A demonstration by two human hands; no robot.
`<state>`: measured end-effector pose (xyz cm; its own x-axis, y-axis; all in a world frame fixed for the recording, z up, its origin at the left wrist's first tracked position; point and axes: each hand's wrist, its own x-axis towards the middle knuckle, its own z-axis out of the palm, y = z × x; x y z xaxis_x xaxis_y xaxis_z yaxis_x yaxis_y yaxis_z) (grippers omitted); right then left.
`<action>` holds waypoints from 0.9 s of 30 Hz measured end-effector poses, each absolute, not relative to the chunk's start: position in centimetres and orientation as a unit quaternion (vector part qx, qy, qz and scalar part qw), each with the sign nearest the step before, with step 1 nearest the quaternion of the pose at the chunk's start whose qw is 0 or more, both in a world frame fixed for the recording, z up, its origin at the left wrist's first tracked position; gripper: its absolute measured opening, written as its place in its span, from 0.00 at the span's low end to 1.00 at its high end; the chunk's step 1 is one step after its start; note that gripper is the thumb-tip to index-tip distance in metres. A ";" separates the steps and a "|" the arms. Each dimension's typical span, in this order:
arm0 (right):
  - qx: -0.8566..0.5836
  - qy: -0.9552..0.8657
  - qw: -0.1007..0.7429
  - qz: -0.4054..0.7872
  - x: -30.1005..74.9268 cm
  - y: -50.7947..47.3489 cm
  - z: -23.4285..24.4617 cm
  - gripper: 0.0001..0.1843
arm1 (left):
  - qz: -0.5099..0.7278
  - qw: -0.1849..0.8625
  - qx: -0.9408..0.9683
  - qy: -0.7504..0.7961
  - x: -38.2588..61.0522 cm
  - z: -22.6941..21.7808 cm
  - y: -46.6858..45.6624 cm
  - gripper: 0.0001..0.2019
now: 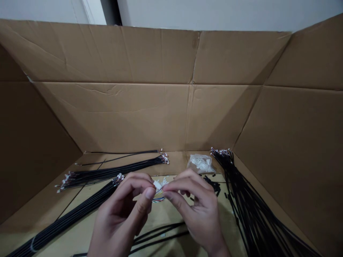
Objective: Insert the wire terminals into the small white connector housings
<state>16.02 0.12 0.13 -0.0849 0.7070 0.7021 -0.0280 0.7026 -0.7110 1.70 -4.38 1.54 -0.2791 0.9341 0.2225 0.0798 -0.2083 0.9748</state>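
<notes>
My left hand (124,210) pinches a small white connector housing (157,185) between thumb and forefinger. Close against it, my right hand (197,207) is closed in a pinch on a thin wire, whose end meets the housing; whether it sits inside cannot be made out. Thin coloured wires (158,200) show just below the fingertips, partly hidden. Behind the hands lie more small white pieces (164,180). A few black cables (160,233) run along the surface beneath both hands.
Cardboard walls (134,114) enclose the work surface. Bundles of black cables with white connectors lie at the left (69,210), back left (115,167) and right (249,203). A clear bag of white connectors (200,163) sits at the back, near short black tube pieces (213,184).
</notes>
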 end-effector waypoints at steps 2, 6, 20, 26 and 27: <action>-0.238 -0.692 0.637 0.243 16.2 0.2 0.0 0.06 | 0.595 0.351 0.506 0.517 1.8 1.5 -4.4 0.13; -0.235 -0.711 0.635 0.191 16.7 0.6 -0.1 0.04 | 0.601 0.334 0.515 0.512 1.9 1.2 -4.2 0.08; -0.225 -0.675 0.619 0.333 16.7 0.0 0.1 0.09 | 0.600 0.137 0.576 0.539 2.6 1.3 -5.3 0.06; -0.220 -0.561 0.525 0.602 16.9 0.8 -0.3 0.16 | 0.576 0.138 0.599 0.539 1.9 0.8 -5.2 0.08; -0.216 -0.545 0.517 0.623 17.0 0.8 -0.3 0.17 | 0.562 0.134 0.618 0.534 1.7 0.8 -5.2 0.08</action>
<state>16.97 0.84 -0.31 -0.3718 0.8802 0.2950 -0.4089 0.1301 -0.9033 1.74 -5.18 0.82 -0.2009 0.8098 0.5512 0.5092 -0.3944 0.7650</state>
